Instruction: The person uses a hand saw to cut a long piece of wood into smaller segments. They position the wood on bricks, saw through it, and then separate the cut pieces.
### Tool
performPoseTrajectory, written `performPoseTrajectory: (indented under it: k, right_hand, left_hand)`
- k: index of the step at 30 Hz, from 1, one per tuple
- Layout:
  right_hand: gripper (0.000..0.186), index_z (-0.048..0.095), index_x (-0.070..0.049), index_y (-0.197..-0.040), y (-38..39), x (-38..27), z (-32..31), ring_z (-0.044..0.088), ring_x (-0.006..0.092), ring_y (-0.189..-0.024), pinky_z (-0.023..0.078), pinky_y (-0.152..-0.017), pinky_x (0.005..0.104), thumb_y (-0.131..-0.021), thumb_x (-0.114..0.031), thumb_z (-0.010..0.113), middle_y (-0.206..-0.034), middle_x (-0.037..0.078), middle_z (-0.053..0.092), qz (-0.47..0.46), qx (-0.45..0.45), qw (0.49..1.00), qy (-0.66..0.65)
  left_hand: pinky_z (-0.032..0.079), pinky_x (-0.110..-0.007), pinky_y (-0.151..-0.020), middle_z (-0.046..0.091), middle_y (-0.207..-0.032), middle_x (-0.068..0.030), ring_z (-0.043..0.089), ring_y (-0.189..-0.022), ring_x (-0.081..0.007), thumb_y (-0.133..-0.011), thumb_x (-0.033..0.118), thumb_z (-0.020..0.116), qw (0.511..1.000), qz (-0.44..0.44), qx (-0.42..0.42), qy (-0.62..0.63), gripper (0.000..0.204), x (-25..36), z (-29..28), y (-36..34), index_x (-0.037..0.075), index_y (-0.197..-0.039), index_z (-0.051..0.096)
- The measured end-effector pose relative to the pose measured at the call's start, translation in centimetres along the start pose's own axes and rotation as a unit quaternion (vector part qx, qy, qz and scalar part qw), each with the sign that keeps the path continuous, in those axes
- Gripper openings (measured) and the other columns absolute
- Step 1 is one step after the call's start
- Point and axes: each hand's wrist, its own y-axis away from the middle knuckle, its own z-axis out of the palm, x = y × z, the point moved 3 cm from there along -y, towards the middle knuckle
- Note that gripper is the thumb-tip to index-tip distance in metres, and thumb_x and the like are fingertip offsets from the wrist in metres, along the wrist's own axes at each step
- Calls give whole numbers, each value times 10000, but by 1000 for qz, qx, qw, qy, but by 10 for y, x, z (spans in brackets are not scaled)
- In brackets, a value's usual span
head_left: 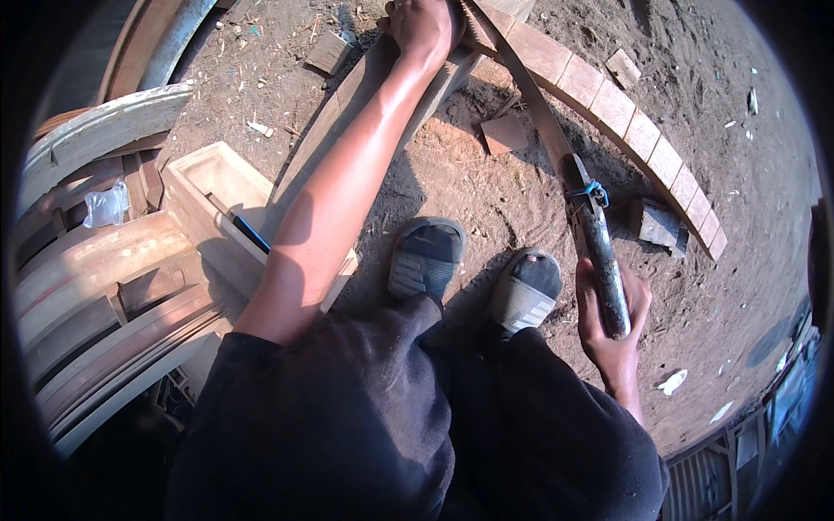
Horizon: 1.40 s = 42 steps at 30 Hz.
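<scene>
The saw (549, 130) slants away from me, its near end by my right knee and its toothed blade running up and left to the top edge of view. Nearest are my dark trousers (313, 408). My right hand (615, 352) is wrapped around the saw's dark, worn handle (598, 247), which has a blue tie (592, 192) near the blade. Between that hand and my left forearm are my sandals (426, 256), set on sandy ground. To my left lies a wooden trough (233, 178) with a dark blue item in it, next to stacked boards. Farther right, a curved piece of wood (630, 122), crossed by many lines, arcs past a small block (658, 224). The blade passes the arc's far end; whether it touches is unclear. Beside it, my left hand (423, 33) is bent down, and I can't tell whether it grips anything.
</scene>
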Motion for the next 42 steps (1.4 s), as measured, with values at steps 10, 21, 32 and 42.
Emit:
performPoseTrajectory:
  k: [10, 21, 32, 42]
  right_hand:
    - [212, 653, 18, -974, -77, -11, 37, 580, 110, -812, 455, -768, 265, -872, -167, 676, -871, 69, 632, 50, 65, 986, -144]
    - [250, 612, 12, -1054, -55, 11, 51, 602, 114, -813, 462, -780, 267, -874, -145, 685, -915, 87, 651, -26, 129, 974, -183]
    - [160, 639, 21, -850, -2, 2, 4, 503, 169, -517, 401, -537, 308, -842, -138, 625, -619, 98, 560, -9, 15, 999, -50]
    - [174, 636, 49, -911, -67, 2, 41, 531, 82, -636, 431, -605, 244, -856, -115, 640, -698, 49, 600, -19, 14, 987, -158]
  left_hand:
    - [436, -521, -872, 622, -1065, -235, 580, -1006, -414, -909, 192, 446, 999, 2, -26, -23, 272, -20, 9, -5, 11, -1074, 564]
    - [426, -487, -889, 625, -1040, -260, 580, -1006, -406, -938, 184, 397, 992, -45, 6, 115, 279, -28, -9, -11, -5, -1033, 577]
    - [439, -495, -889, 638, -1036, -262, 581, -1020, -428, -890, 161, 408, 999, 27, 17, -8, 315, -16, -1, -7, 12, -1104, 585]
    - [416, -496, -920, 624, -1084, -280, 576, -1037, -438, -886, 227, 407, 990, -86, -18, 112, 366, -14, -18, -9, -40, -1059, 589]
